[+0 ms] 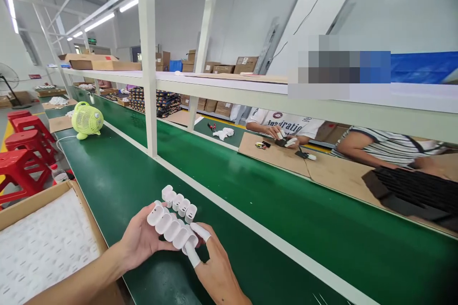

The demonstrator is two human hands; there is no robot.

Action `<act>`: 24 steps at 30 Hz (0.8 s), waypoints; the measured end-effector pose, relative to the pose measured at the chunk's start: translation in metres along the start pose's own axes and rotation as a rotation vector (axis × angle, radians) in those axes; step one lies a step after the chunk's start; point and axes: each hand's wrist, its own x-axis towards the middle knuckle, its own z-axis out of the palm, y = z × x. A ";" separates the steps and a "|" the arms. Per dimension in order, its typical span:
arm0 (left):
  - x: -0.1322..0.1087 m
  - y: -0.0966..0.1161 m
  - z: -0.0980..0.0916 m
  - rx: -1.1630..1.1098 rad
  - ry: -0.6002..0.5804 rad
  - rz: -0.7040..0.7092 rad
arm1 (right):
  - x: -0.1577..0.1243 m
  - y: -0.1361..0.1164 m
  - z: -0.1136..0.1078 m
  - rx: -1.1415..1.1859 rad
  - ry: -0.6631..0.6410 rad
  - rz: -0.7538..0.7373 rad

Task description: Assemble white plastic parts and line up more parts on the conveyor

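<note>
Over the green bench [118,167], my left hand [141,236] is closed around one end of a row of white plastic cases [168,228], their hollow openings facing me. My right hand [214,259], with white finger cots on thumb and index finger, grips the other end of that row; the thumb covers part of the last case. Just beyond stands a second row of similar white cases [181,205] on the green surface, several side by side, close to my fingertips. Whether the held cases are joined together I cannot tell.
A carton [46,243] of white pieces stands at my left. Red stools [25,152] and a green fan [87,120] are farther left. A white post [146,81] rises from the bench. Across it, a co-worker's hands [284,137] hold a dark part beside stacked black trays [415,195].
</note>
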 end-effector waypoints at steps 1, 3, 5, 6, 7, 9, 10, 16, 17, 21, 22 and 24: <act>0.002 0.000 -0.005 0.035 0.039 0.012 | -0.001 0.002 0.000 0.018 -0.019 0.028; 0.006 -0.002 -0.016 0.138 0.111 0.041 | -0.001 0.006 0.003 0.040 -0.046 0.091; 0.013 -0.002 -0.028 0.315 0.163 0.086 | 0.003 0.009 0.007 0.044 -0.059 0.153; 0.018 -0.002 -0.035 0.448 0.191 0.125 | 0.005 0.010 0.009 0.044 -0.066 0.178; 0.024 -0.001 -0.042 0.609 0.227 0.179 | 0.008 0.010 0.010 0.043 -0.075 0.201; 0.035 0.003 -0.055 0.953 0.311 0.300 | 0.013 0.011 0.011 0.047 -0.087 0.246; 0.041 0.005 -0.062 1.092 0.351 0.344 | 0.015 0.012 0.011 0.055 -0.089 0.265; 0.046 0.020 -0.090 1.340 0.222 0.484 | 0.000 0.024 0.010 0.038 -0.089 0.338; 0.045 0.022 -0.092 1.382 0.131 0.489 | -0.003 0.026 0.012 0.019 -0.095 0.334; 0.055 0.028 -0.092 1.456 -0.089 0.382 | 0.003 0.029 0.018 0.006 -0.143 0.301; 0.061 0.029 -0.091 1.429 -0.109 0.363 | 0.008 0.028 0.019 0.016 -0.160 0.306; 0.075 0.028 -0.091 1.361 -0.145 0.349 | 0.020 0.026 0.020 0.042 -0.197 0.329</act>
